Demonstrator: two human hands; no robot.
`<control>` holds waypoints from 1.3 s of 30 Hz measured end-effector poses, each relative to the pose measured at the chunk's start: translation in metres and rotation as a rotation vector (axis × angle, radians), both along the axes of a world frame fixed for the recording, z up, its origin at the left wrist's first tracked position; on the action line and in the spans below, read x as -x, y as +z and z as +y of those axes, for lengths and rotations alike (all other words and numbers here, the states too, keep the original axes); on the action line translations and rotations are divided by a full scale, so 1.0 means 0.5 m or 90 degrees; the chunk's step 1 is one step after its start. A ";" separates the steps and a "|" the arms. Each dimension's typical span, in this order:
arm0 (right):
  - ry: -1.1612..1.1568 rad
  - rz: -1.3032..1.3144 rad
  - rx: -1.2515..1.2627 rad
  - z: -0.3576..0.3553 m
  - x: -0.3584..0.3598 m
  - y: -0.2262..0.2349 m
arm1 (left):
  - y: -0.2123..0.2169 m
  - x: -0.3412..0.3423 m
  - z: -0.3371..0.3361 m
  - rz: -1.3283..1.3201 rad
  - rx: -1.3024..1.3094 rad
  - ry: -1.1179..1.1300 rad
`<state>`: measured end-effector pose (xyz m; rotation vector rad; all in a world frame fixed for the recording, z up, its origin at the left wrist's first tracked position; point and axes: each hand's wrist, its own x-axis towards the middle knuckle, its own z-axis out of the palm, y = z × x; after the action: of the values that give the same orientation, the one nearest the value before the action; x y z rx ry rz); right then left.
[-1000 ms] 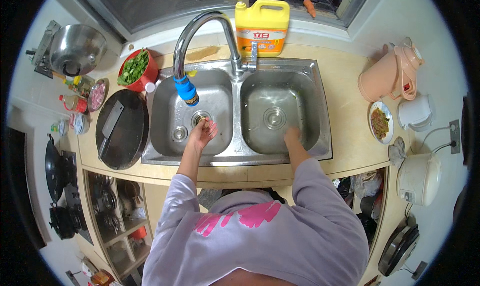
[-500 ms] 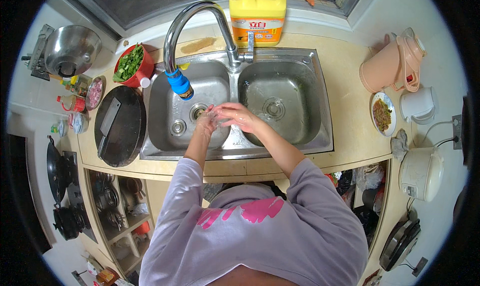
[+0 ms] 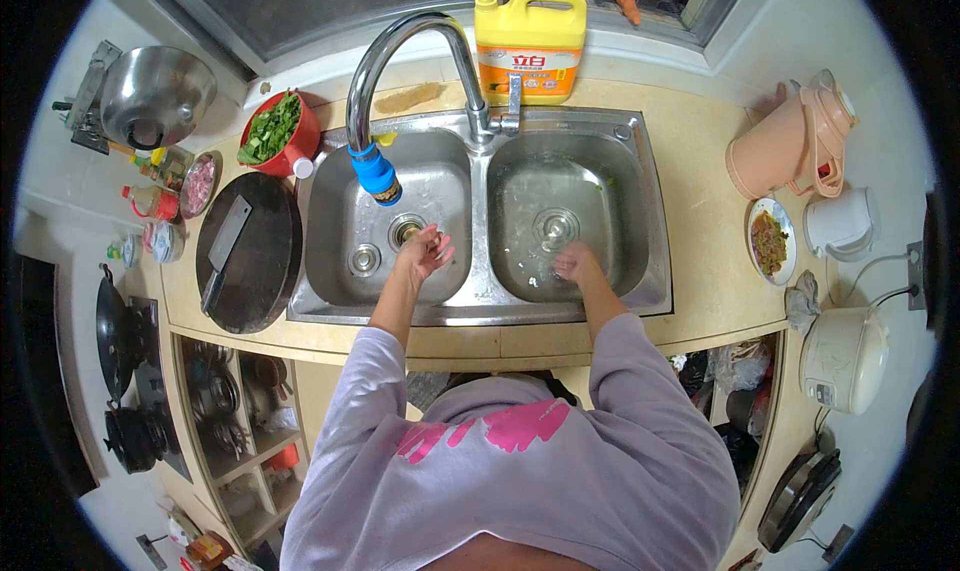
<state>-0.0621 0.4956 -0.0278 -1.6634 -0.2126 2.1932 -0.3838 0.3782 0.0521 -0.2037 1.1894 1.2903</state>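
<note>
Steel double sink (image 3: 479, 271), wet, grey, round-cornered

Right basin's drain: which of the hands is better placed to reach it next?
Right, probably: the right hand is at the right basin, close to the drain; the left hand is over the left basin.

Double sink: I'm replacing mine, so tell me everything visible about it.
The double sink is silvery, metal-looking, set into a pale counter. Its left basin shows two round fittings; the right basin seems to hold water above one drain. A curved faucet rises at the back between them. The left hand is over one basin, the right hand over or in the other; contact is unclear.
</note>
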 end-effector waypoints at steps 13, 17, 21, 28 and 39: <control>0.528 -0.356 -0.988 0.102 0.338 0.326 | 0.036 -0.039 0.018 0.059 -0.038 -0.012; 0.568 -0.754 -1.155 0.199 0.337 0.393 | 0.048 -0.010 0.000 -0.061 -0.039 0.044; 0.797 -1.091 -1.282 0.271 0.337 0.360 | 0.073 0.004 0.011 -0.151 -0.124 0.001; 0.897 -1.186 -1.047 0.265 0.370 0.356 | 0.075 0.035 0.003 -0.168 -0.123 0.085; 0.739 -0.446 -0.976 0.055 0.483 0.350 | 0.011 0.061 0.033 -0.256 -0.170 0.100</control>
<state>-0.3036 0.5234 0.1472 -1.1332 -2.6368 0.8286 -0.4142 0.3945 0.0577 -0.3470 0.6638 1.4483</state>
